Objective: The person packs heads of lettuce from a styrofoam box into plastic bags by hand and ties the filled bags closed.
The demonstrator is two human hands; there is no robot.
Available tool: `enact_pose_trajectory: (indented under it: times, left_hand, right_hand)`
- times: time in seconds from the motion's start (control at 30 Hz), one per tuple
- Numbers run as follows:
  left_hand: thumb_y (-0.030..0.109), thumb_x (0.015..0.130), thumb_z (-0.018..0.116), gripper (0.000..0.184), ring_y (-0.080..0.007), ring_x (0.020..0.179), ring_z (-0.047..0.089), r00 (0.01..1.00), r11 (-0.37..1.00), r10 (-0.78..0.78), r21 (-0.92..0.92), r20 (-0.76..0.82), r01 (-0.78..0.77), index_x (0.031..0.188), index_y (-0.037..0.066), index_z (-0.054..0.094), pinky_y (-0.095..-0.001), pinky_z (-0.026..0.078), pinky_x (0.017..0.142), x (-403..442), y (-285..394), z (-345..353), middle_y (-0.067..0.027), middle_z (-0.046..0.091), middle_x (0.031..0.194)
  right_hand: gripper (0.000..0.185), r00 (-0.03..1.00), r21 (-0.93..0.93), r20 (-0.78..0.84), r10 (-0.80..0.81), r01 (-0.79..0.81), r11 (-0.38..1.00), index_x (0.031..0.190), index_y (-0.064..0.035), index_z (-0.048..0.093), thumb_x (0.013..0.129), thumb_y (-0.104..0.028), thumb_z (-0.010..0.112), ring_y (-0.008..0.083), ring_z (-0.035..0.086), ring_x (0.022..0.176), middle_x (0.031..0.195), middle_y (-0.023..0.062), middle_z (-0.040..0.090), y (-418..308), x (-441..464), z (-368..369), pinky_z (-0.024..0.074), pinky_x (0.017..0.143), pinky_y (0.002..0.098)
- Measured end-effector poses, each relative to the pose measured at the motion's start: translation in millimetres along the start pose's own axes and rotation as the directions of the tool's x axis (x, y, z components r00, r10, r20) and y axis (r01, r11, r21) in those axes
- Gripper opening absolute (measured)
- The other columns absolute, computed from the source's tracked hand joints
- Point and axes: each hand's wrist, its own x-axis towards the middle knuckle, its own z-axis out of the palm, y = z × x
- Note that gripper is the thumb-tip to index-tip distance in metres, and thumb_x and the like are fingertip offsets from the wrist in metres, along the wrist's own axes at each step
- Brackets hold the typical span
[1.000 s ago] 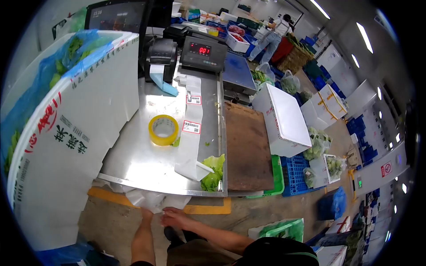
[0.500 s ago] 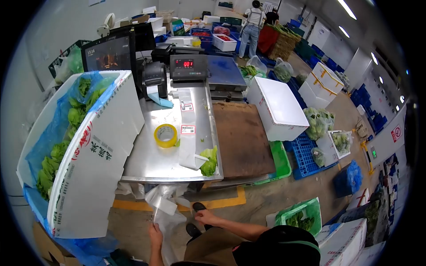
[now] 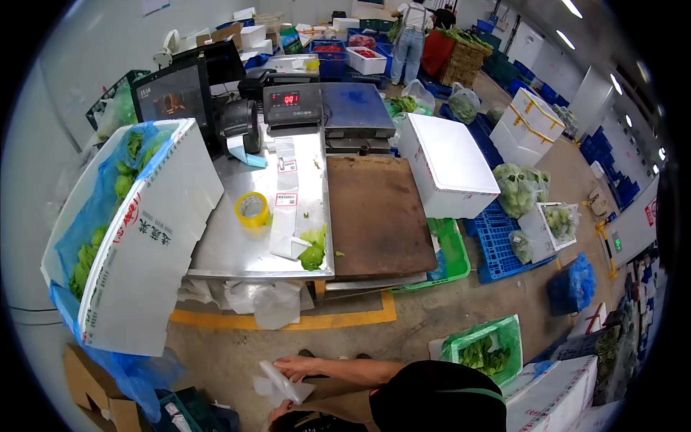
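A clear plastic bag is bunched in front of my body, below the metal table. My right hand grips its upper edge. My left hand is closed at its lower end, partly cut off by the bottom of the view. Ahead, on the metal table, lie a roll of yellow tape, a strip of labels and a piece of leafy lettuce. More clear plastic bags hang below the table's front edge.
At left stands a tilted white foam box of greens. A scale display, label printer and monitor are at the back. Right are a brown board, a closed foam box and a green-lined box of greens.
The clear plastic bag has come away from the hanging bags toward my body. My right hand has moved left onto it, and my left hand has moved lower and to the right.
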Motion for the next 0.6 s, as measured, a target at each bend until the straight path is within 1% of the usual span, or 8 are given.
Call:
enact_pose_trajectory:
  times: [0.1, 0.13, 0.17, 0.27, 0.33, 0.4, 0.47, 0.6]
  left_hand:
    - [0.027, 0.09, 0.056, 0.022, -0.0388, 0.081, 0.063, 0.984, 0.986, 0.161, 0.024, 0.077, -0.164, 0.106, 0.013, 0.061, -0.0417, 0.05, 0.069, 19.2, -6.7, 33.7, -0.0216, 0.063, 0.089]
    - [0.029, 0.089, 0.059, 0.025, -0.0369, 0.077, 0.064, 0.982, 0.973, 0.106, 0.187, 0.156, -0.135, 0.11, 0.016, 0.061, -0.0424, 0.05, 0.066, 2.4, 96.7, 3.0, -0.0189, 0.064, 0.088]
    - [0.029, 0.088, 0.059, 0.026, -0.0369, 0.076, 0.064, 0.965, 0.946, 0.217, 0.212, 0.149, -0.246, 0.11, 0.016, 0.061, -0.0429, 0.05, 0.065, 2.2, 147.2, 6.1, -0.0186, 0.065, 0.086]
    - [0.028, 0.088, 0.059, 0.027, -0.037, 0.071, 0.063, 0.877, 0.833, 0.447, 0.274, 0.177, -0.48, 0.112, 0.017, 0.06, -0.0447, 0.049, 0.061, 7.8, 226.2, 7.1, -0.0181, 0.064, 0.079]
    - [0.026, 0.087, 0.059, 0.026, -0.0373, 0.066, 0.062, 0.833, 0.773, 0.495, 0.314, 0.246, -0.551, 0.112, 0.017, 0.06, -0.0463, 0.049, 0.058, 9.1, 260.9, 13.5, -0.0178, 0.064, 0.074]
    - [0.024, 0.088, 0.057, 0.025, -0.0373, 0.062, 0.062, 0.808, 0.714, 0.555, 0.385, 0.198, -0.584, 0.112, 0.018, 0.06, -0.0478, 0.048, 0.056, 28.5, 263.3, 32.4, -0.0183, 0.063, 0.07]
    - [0.02, 0.089, 0.054, 0.024, -0.0373, 0.057, 0.061, 0.811, 0.657, 0.56, 0.506, 0.168, -0.558, 0.112, 0.018, 0.06, -0.049, 0.048, 0.054, 41.5, 274.4, 47.5, -0.0187, 0.061, 0.065]
    - [0.021, 0.089, 0.053, 0.027, -0.0395, 0.058, 0.06, 0.77, 0.62, 0.613, 0.495, 0.179, -0.609, 0.115, 0.015, 0.055, -0.0497, 0.048, 0.054, 64.8, 310.2, 71.3, -0.0185, 0.062, 0.066]
  right_hand:
    - [0.07, 0.949, -0.186, -0.179, -0.26, 0.227, 0.956, 0.138, -0.0095, 0.039, 0.087, -0.054, 0.057, 0.0177, 0.052, 0.096, 0.119, 0.0094, 0.053, 11.3, -11.2, -27.8, 0.0469, 0.073, 0.0301]
    - [0.066, 0.908, -0.242, -0.205, -0.366, 0.316, 0.917, 0.134, -0.0092, 0.044, 0.086, -0.052, 0.058, 0.0157, 0.052, 0.092, 0.116, 0.0075, 0.055, 16.7, -16.3, -42.5, 0.0478, 0.069, 0.03]
    - [0.061, 0.92, -0.308, -0.203, -0.334, 0.264, 0.914, 0.129, -0.0079, 0.05, 0.086, -0.051, 0.059, 0.0145, 0.052, 0.09, 0.111, 0.0061, 0.057, 8.9, -56.0, -56.9, 0.0472, 0.068, 0.0298]
    - [0.046, 0.886, -0.448, -0.257, -0.385, 0.244, 0.86, 0.105, -0.0041, 0.066, 0.086, -0.046, 0.061, 0.012, 0.053, 0.08, 0.088, 0.0032, 0.061, -2.4, -140.7, -91.3, 0.0454, 0.066, 0.0275]
    - [0.04, 0.699, -0.565, -0.364, -0.615, 0.36, 0.743, 0.093, -0.0022, 0.068, 0.085, -0.041, 0.063, 0.0115, 0.052, 0.07, 0.073, 0.0027, 0.06, -16.3, -217.2, -88.5, 0.0452, 0.063, 0.0275]
    - [0.034, 0.696, -0.658, -0.402, -0.594, 0.232, 0.717, 0.091, -0.0016, 0.069, 0.083, -0.034, 0.063, 0.0159, 0.058, 0.067, 0.069, 0.0091, 0.064, -7.1, -259.2, -125.5, 0.0469, 0.064, 0.0317]
    - [0.029, 0.451, -0.771, -0.484, -0.75, 0.186, 0.609, 0.094, -0.0041, 0.07, 0.082, -0.03, 0.062, 0.024, 0.062, 0.066, 0.075, 0.0133, 0.067, 10.6, -302.9, -133.5, 0.0472, 0.061, 0.0358]
    - [0.019, 0.071, -0.851, -0.488, -0.87, -0.259, 0.456, 0.082, -0.0024, 0.067, 0.082, -0.02, 0.06, 0.035, 0.061, 0.071, 0.078, 0.0171, 0.063, 49.3, -350.6, -129.5, 0.048, 0.064, 0.0433]
